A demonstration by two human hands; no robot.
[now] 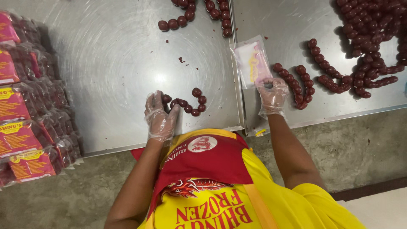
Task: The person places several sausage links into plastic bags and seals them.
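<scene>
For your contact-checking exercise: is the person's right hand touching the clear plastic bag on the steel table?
Touching. The head view shows the gloved right hand pinching the near edge of the clear plastic bag between its fingertips, with no gap.

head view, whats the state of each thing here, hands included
left hand: gloved, flat on the table, fingers touching the short sausage string
short sausage string: curled loosely, unpacked
right hand: gloved, pinching the lower edge of the plastic bag
plastic bag: lying flat, no sausages in it
sausage pile: heaped loose at top right
packed sausage bags: filled, stacked at the left
metal table: bare steel, a few crumbs
</scene>
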